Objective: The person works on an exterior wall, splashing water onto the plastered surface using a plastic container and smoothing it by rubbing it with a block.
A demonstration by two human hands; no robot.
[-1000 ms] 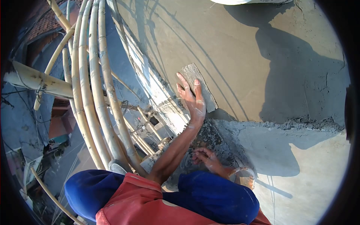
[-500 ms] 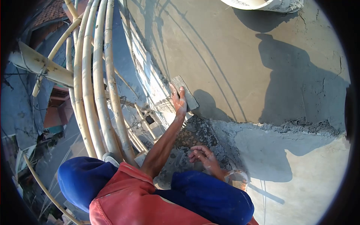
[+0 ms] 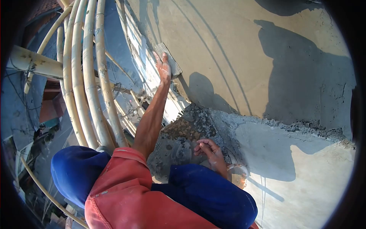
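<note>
My left hand, at the end of an outstretched arm, grips a flat rectangular plastering float. The float lies against the smooth grey-brown plaster surface, along its left edge. My right hand hovers beside my blue-clad knee, fingers loosely curled with nothing visible in them. Below and left of it is a rough, mortar-spattered patch. Just beyond the right wrist, a round container rim shows partly, the rest hidden by my leg.
Bent bamboo poles run along the left side, crossed by a thick pole. Past them the ground drops to rooftops and debris below. A rough mortar ridge separates the plaster from a paler surface at lower right.
My left hand and the float have slid up along the plaster's left edge. The right hand's fingers have drawn closer together. The view has shifted, and the white bucket at top right has left it.
</note>
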